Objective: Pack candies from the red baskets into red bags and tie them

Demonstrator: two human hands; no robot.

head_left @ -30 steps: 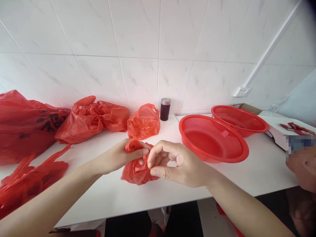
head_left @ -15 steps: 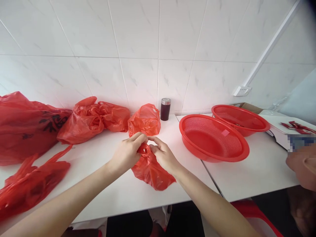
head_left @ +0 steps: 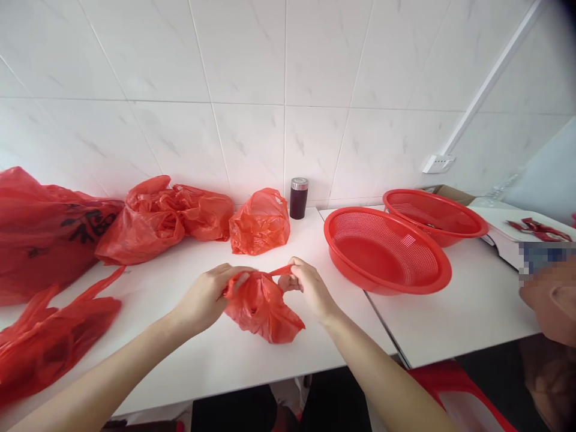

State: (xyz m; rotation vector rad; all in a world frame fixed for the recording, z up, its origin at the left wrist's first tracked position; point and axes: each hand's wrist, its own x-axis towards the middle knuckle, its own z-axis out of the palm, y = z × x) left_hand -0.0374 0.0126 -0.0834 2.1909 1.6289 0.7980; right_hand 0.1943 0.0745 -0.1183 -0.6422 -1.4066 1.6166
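Observation:
A small red plastic bag [head_left: 265, 312] lies near the front of the white table, its top gathered between my hands. My left hand [head_left: 213, 294] is closed on the bag's upper left side. With its fingers pinched, my right hand [head_left: 308, 282] pulls a stretched strip of the bag, likely a handle, out to the right. Red film shows faintly through, but what the bag contains is hidden. Just behind it sits another crumpled red bag [head_left: 260, 222].
A dark tumbler [head_left: 299, 199] stands by the wall. Several red bags [head_left: 153, 222] fill the left side. Two red colanders [head_left: 387, 252] rest at right, beside a white scale [head_left: 508, 240] with red packets on it. A person [head_left: 549, 294] is at the right edge.
My hands have moved apart, from meeting at the bag's twisted top to holding its two sides. The loop of film there has opened out, and the bag has shifted slightly left.

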